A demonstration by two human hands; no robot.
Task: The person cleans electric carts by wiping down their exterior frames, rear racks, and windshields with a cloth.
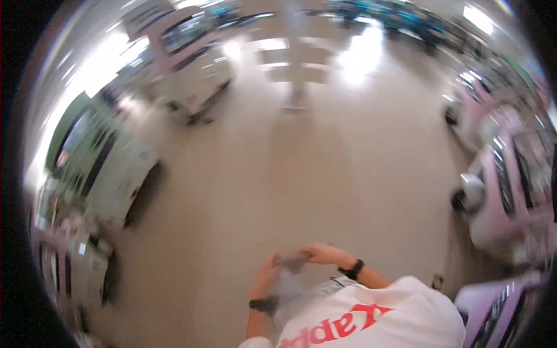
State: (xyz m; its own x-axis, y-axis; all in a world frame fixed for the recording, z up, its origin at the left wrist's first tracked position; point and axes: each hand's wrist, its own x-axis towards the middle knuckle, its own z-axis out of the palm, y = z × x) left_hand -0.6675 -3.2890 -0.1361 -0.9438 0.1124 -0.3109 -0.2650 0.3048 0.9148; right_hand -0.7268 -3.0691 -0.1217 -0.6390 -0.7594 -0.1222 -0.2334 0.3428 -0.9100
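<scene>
Both of my hands meet low in the middle of the head view, in front of my white shirt. My left hand (269, 268) has its fingers curled at the left side of a small greyish object (293, 263). From the other side, my right hand (321, 253) closes on the same object with its fingertips. Motion blur hides what kind of thing it is. Below it, a pale, see-through sheet or bag (288, 288) hangs close to the shirt; whether the two are joined cannot be made out. A dark band circles each wrist.
Light-coloured floor (249, 174) stretches ahead. On the left are a green and white vehicle (98, 156) and a pink and white one (194, 81). More pink and white vehicles (493, 174) line the right, a purple one (487, 304) closest. A pale post (295, 58) rises ahead.
</scene>
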